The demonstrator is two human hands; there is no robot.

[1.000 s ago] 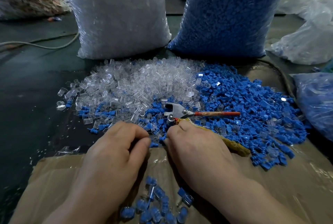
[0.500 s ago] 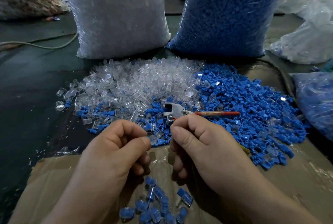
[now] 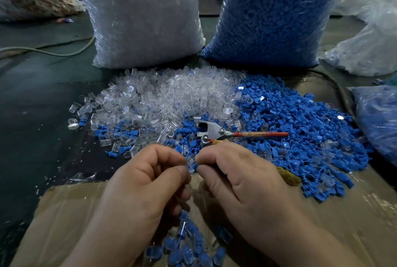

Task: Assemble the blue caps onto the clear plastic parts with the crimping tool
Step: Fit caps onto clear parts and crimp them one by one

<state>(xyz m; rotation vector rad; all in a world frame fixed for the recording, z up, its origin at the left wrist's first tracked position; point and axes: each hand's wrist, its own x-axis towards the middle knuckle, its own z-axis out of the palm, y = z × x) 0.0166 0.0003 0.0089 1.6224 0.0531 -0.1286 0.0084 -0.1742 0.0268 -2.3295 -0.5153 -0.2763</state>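
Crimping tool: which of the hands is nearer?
Right. The right hand, pinching a blue cap, sits just short of the crimping tool, over one handle; the left hand, pinching a clear part, is farther left.

Two bare hands were in play, the left hand (image 3: 148, 183) and the right hand (image 3: 240, 180), pinching one small clear plastic part (image 3: 190, 164) and one small blue plastic cap (image 3: 194, 167) between them. One red-handled metal crimping tool (image 3: 217, 132) was there. Two tall plastic sacks stood behind, a clear-filled sack (image 3: 141, 19) and a blue-filled sack (image 3: 270, 15). The two loose heaps, the clear heap (image 3: 171, 94) and the blue heap (image 3: 300, 120), were past counting.
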